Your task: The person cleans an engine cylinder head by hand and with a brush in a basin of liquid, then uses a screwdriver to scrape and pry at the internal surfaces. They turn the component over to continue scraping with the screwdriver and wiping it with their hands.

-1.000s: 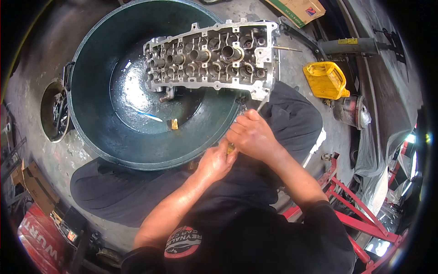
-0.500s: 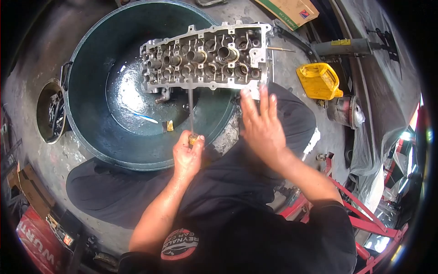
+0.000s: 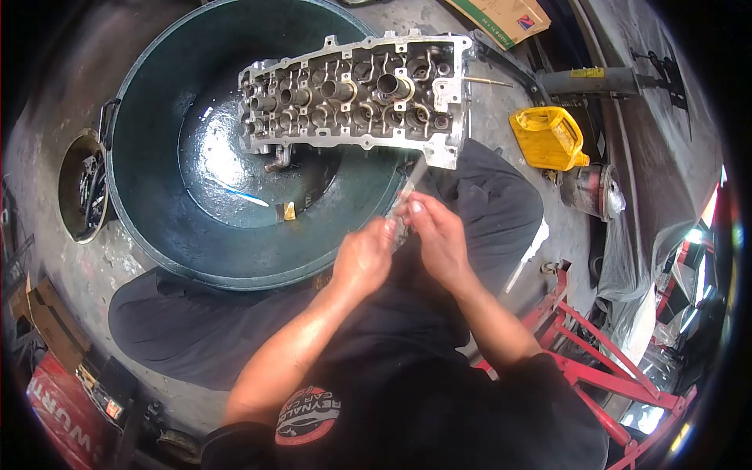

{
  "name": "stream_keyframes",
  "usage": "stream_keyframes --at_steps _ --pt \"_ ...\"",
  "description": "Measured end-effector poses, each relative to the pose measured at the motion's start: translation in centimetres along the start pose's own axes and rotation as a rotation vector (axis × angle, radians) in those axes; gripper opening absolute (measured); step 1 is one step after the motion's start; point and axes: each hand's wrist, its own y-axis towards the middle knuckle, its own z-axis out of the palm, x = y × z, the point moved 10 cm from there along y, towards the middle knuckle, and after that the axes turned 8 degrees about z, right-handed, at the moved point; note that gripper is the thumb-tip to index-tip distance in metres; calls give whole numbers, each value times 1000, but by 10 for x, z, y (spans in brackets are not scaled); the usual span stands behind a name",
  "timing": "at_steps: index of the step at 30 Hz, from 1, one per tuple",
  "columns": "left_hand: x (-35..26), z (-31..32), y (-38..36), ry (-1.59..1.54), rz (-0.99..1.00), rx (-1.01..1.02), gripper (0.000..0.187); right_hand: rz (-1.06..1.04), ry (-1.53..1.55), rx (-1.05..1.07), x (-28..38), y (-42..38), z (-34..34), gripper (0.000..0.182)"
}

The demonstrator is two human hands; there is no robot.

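My left hand [image 3: 365, 257] is closed around the handle of a long-shafted screwdriver [image 3: 415, 177], mostly hiding the handle. The fingers of my right hand [image 3: 439, 235] pinch its shaft just above. The shaft slants up to the right, its far end close to the lower right corner of a cylinder head [image 3: 368, 141]. That aluminium cylinder head lies across the right side of a big dark green tub [image 3: 157, 251], with its valve side facing up and several round tubes standing in it.
Inside the tub lie a blue-and-white brush-like stick [image 3: 243, 195] and a small yellow-black piece [image 3: 288, 211]. A bucket of metal parts [image 3: 82, 184] stands left. To the right are a yellow jug [image 3: 547, 139], a can [image 3: 587, 192] and a red metal frame [image 3: 603, 345].
The screwdriver has swung right from under the middle of the cylinder head to its right corner. My right hand has come down from the cylinder head and closed on the shaft.
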Motion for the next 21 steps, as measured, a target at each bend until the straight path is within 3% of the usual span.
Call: stream_keyframes --at_steps 4,13,16,21 --pt "-9 13 -11 -5 65 73 36 -3 106 32 -10 10 18 35" --pt "-3 4 0 -73 -97 95 37 -65 157 56 -15 10 29 37" --pt "-11 10 -4 -24 59 111 41 60 332 62 -22 -1 34 41" --pt "-15 13 -4 -31 28 134 41 -32 367 14 -13 -7 30 41"
